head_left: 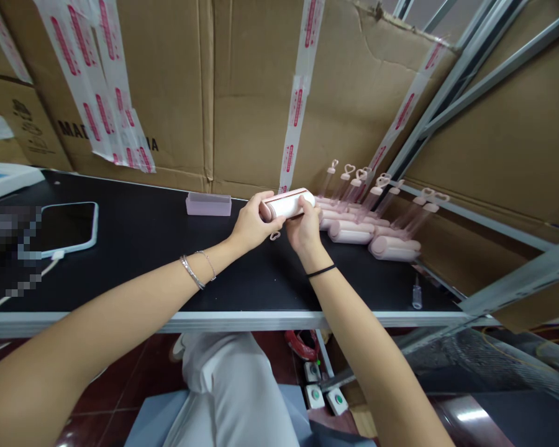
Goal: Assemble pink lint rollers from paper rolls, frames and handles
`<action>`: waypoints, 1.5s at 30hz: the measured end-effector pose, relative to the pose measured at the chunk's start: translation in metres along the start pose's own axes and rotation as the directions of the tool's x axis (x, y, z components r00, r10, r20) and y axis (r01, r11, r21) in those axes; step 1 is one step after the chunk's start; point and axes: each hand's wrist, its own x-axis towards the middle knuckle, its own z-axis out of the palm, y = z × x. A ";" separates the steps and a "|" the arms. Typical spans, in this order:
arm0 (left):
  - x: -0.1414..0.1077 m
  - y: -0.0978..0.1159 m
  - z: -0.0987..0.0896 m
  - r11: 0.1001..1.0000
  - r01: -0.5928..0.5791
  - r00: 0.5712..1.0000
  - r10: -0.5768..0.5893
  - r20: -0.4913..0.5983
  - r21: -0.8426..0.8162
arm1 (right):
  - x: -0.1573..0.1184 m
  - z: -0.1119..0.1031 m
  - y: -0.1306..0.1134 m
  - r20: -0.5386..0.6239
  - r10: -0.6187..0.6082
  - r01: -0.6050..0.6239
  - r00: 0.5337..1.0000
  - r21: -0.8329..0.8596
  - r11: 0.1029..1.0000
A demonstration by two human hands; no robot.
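Between my two hands is a pink and white cylindrical case, lying sideways above the black tabletop. My left hand wraps round its left end, thumb underneath along the near side. Its right end is in my right hand, with the thumb pressed on the white face. A small pink heart-shaped loop shows just below the case; what it joins is hidden. To the right of my hands stand several similar pink and white cases, lying in rows, with clear stems topped by pink heart loops rising behind them.
A pale purple block-shaped holder sits near the cardboard wall. At left lies a phone with a white cable plugged in. A small clear screwdriver-like item is near the right front edge. Metal shelf posts stand at right.
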 end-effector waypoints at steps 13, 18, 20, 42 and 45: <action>0.036 -0.010 -0.053 0.826 -0.132 0.976 0.011 0.219 0.547 | -0.007 0.001 -0.003 0.145 0.188 -0.160 0.971 -0.188 0.969; 0.044 -0.031 -0.092 0.301 -0.058 0.935 -0.317 0.157 0.952 | -0.001 0.000 -0.007 0.039 0.304 -0.303 0.952 -0.032 0.953; 0.046 -0.037 -0.097 0.334 0.004 0.911 -0.390 0.135 0.943 | 0.002 -0.001 -0.007 0.008 0.334 -0.334 0.942 -0.004 0.943; 0.032 -0.004 -0.032 0.809 0.342 0.939 -0.274 0.207 -0.478 | 0.000 -0.007 0.011 0.158 0.023 0.017 0.987 -0.252 0.968; 0.026 -0.006 -0.026 0.837 0.339 0.940 -0.284 0.189 -0.430 | -0.002 -0.008 0.011 0.183 -0.004 0.066 0.983 -0.331 0.941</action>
